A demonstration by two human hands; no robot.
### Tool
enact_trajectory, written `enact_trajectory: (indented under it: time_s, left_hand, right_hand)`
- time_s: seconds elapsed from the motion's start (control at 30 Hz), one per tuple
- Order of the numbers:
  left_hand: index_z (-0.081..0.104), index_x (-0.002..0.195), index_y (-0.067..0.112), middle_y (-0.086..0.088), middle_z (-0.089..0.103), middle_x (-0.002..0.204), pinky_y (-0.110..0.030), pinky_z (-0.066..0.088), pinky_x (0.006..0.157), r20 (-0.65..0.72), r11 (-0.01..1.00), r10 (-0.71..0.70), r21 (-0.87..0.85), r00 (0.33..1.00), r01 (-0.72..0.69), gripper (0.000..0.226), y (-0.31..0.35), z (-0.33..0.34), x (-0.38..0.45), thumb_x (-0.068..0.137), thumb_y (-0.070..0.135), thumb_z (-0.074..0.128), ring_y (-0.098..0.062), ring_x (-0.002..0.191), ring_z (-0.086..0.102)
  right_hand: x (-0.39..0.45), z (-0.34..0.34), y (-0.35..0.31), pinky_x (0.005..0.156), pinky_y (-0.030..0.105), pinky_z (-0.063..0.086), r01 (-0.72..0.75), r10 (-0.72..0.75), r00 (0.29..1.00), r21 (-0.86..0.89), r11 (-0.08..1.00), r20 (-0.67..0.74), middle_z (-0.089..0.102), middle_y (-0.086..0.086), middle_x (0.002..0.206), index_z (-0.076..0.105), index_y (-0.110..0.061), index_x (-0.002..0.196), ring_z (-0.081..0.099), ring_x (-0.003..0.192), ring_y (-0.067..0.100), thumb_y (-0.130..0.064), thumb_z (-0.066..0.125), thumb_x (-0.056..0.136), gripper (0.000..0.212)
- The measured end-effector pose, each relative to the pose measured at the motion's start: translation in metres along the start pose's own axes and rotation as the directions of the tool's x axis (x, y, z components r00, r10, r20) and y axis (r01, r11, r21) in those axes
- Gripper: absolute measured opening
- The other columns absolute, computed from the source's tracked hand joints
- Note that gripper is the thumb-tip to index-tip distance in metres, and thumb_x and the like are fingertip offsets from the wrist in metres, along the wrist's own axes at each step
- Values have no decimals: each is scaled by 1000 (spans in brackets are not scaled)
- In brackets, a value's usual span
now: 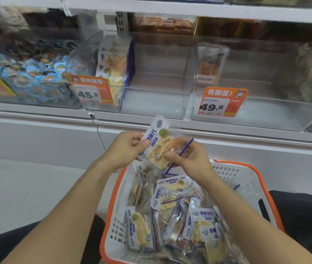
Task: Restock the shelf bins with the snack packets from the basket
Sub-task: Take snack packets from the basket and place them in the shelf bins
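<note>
A clear snack packet [161,147] with a white-and-blue label and yellow fish slices is held above the basket by both hands. My left hand [126,146] pinches its left edge and my right hand [191,159] grips its right lower edge. Below, a white basket with an orange rim [113,197] holds several more of the same packets [172,212]. Straight ahead, a clear shelf bin [151,103] holds several matching packets [113,73] standing at its left side; the rest of that bin is bare.
An orange price tag reading 45.8 [90,92] hangs on that bin. To the right, another clear bin [256,115] with a 49.8 tag [220,102] holds one orange-filled packet [210,63]. A bin of blue-wrapped snacks [35,77] sits at left, greenish packets [311,73] at right.
</note>
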State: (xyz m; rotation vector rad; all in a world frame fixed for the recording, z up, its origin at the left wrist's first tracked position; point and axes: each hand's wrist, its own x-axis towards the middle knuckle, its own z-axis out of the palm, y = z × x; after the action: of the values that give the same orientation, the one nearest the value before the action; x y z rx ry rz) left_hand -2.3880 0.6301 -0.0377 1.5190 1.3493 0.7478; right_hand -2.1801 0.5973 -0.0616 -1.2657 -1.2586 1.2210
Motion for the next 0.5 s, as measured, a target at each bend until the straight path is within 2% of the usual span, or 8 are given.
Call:
enact_trajectory:
  time_s: [0.1, 0.2, 0.27, 0.3, 0.33, 0.4, 0.47, 0.5]
  left_hand:
    - [69, 84, 10, -1, 71, 76, -26, 53, 70, -106, 940, 248, 267, 963, -213, 18, 44, -46, 16, 98, 20, 62, -7, 67, 65]
    - [69, 98, 19, 8, 67, 93, -18, 47, 76, -273, 820, 484, 475, 831, -321, 14, 75, -90, 19, 93, 32, 69, -3, 84, 60]
    - [64, 115, 19, 2, 62, 111, -25, 43, 91, -312, 701, 597, 651, 739, -292, 32, 76, -115, 24, 89, 35, 73, -13, 103, 56]
    - [61, 123, 18, -3, 61, 119, -33, 42, 97, -293, 642, 607, 729, 739, -237, 43, 70, -128, 28, 87, 35, 74, -20, 112, 54]
    - [57, 131, 17, -6, 61, 125, -42, 40, 102, -282, 605, 571, 780, 771, -162, 52, 63, -138, 30, 85, 34, 76, -26, 118, 52]
    - [55, 134, 18, -6, 61, 128, -48, 39, 103, -297, 570, 484, 821, 823, -39, 57, 46, -151, 36, 84, 32, 77, -30, 123, 49]
    - [61, 123, 17, -5, 64, 120, -48, 42, 97, -317, 577, 507, 816, 802, -43, 42, 35, -154, 41, 85, 27, 77, -30, 117, 51]
    - [64, 115, 16, -4, 66, 114, -47, 43, 94, -336, 593, 527, 803, 781, -55, 34, 34, -153, 44, 85, 24, 76, -30, 112, 52]
  right_hand:
    - [20, 23, -50, 73, 30, 61, 265, -270, 962, -104, 959, -40, 74, -13, 80, 64, -24, 94, 72, 78, 7, -1, 78, 83, 29]
    - [42, 43, -97, 73, 27, 57, 506, -528, 848, -224, 833, -51, 71, -13, 86, 61, -24, 99, 69, 81, 6, -3, 71, 89, 25]
    - [64, 53, -121, 75, 25, 54, 615, -665, 745, -335, 714, -50, 70, -11, 91, 62, -20, 101, 67, 84, 5, -4, 68, 90, 20]
    - [76, 58, -130, 75, 24, 53, 642, -707, 706, -387, 662, -38, 69, -12, 92, 62, -19, 100, 65, 84, 3, -4, 67, 90, 19]
    - [90, 62, -136, 76, 24, 52, 649, -728, 686, -437, 623, -19, 68, -15, 92, 63, -20, 99, 64, 83, 2, -4, 67, 89, 19]
    - [118, 72, -145, 80, 30, 54, 620, -714, 698, -544, 566, 53, 69, -16, 94, 63, -22, 99, 67, 88, 8, -8, 67, 87, 19]
    - [147, 82, -151, 83, 36, 55, 525, -622, 775, -667, 529, 117, 73, -9, 99, 64, -21, 101, 68, 93, 19, -15, 67, 86, 16]
    - [162, 88, -152, 82, 36, 55, 458, -549, 828, -703, 544, 115, 74, -6, 97, 66, -21, 99, 68, 92, 21, -16, 68, 84, 17]
